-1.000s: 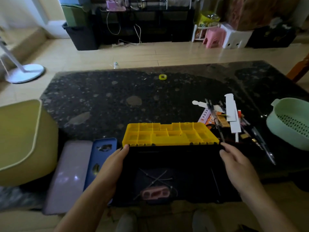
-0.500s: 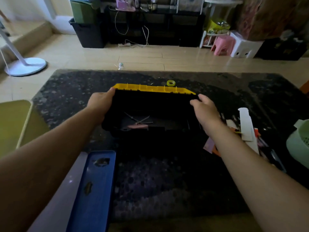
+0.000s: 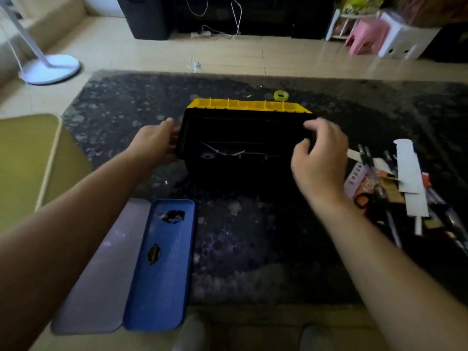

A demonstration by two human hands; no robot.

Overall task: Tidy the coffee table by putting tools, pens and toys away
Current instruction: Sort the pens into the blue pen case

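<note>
An open black toolbox [image 3: 243, 168] with a yellow organiser lid [image 3: 248, 105] stands on the dark stone coffee table [image 3: 253, 249], near its middle. Cable ties and a small pink item lie inside it. My left hand [image 3: 157, 143] presses against the box's left wall. Curled over the right rim is my right hand [image 3: 321, 153], thumb inside the box. A pile of pens, paper strips and small tools [image 3: 395, 186] lies on the table just right of my right hand.
A yellow tape roll [image 3: 281, 95] sits behind the lid. A blue case [image 3: 162, 264] and a lilac one [image 3: 101, 269] lie at the near left edge. An olive seat [image 3: 25, 160] stands left of the table, with a fan base [image 3: 50, 69] beyond it.
The toolbox went from the near edge out to the middle of the table in both hands and now rests there. My right hand has slid back along the right rim.
</note>
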